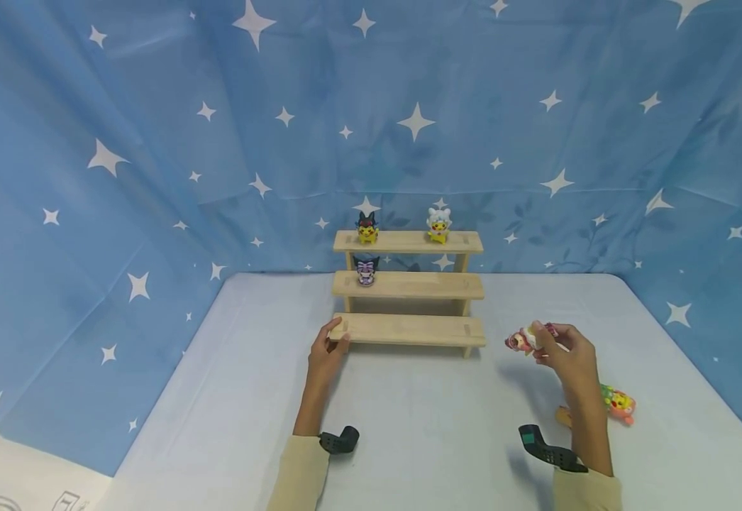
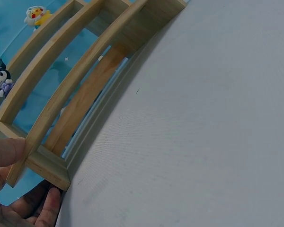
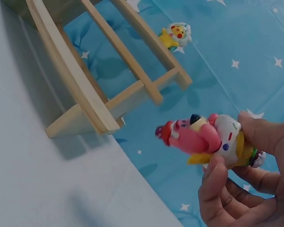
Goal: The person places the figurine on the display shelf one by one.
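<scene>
A wooden three-step display rack [image 1: 409, 325] stands at the middle back of the table. My left hand [image 1: 328, 355] grips the left end of its lowest step, thumb on the front side in the left wrist view. To the right of the rack, my right hand [image 1: 570, 353] holds a small figurine [image 3: 194, 137] up off the table, pinched between thumb and fingers. It is pink with a red-topped head, a white speckled body and yellow parts; the fingers hide its lower end. It points left, toward the rack.
On the top step stand a dark-eared yellow figurine [image 1: 367, 228] and a white-hooded yellow one [image 1: 438, 226]. A purple-and-black figurine [image 1: 366, 271] is on the middle step. Beside my right forearm lies a green-and-orange figurine [image 1: 620, 403]. A blue starry curtain [image 1: 371, 142] hangs behind.
</scene>
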Tool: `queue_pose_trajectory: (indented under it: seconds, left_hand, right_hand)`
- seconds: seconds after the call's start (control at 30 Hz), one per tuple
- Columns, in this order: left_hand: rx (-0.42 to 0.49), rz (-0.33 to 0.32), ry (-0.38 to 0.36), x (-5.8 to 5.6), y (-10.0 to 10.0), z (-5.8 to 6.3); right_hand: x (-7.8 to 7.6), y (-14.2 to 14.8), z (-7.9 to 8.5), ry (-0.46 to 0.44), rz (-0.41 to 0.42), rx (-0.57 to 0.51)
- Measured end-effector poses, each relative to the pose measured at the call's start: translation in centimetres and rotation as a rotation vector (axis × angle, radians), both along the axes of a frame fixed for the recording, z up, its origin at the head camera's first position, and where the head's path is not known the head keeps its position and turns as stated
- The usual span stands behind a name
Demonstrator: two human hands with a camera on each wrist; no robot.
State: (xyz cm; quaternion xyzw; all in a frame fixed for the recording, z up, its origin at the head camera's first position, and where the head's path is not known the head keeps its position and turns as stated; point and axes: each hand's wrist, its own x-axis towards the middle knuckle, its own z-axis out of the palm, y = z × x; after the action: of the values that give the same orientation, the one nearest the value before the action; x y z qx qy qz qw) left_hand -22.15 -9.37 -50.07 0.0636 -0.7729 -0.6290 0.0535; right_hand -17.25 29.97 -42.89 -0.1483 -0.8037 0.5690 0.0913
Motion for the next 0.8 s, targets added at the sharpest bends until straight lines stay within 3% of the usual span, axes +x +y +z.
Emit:
queue_pose_trajectory:
  seconds: [0.27,0.5,0.63,0.8]
  left_hand:
    - [-0.010,-0.003,-0.003,-0.03,-0.12,-0.08]
    - [0.017,-0.025,-0.001,0.11,-0.21,0.15]
    - [0.012,-0.020,0.008,0.15,-0.20,0.04]
    - [-0.007,-0.011,0.006,-0.03,-0.19,-0.08]
  right_hand:
    - [-0.06,0.13,-0.04,0.068,0.116,-0.431]
    - [0.03,0.15,-0.11,0.110,0.288,-0.556]
    - [-0.02,0.09,0.07,0.075,0.282,-0.594]
    - [-0.27,-0.16,0.21,0.035,0.231,-0.557]
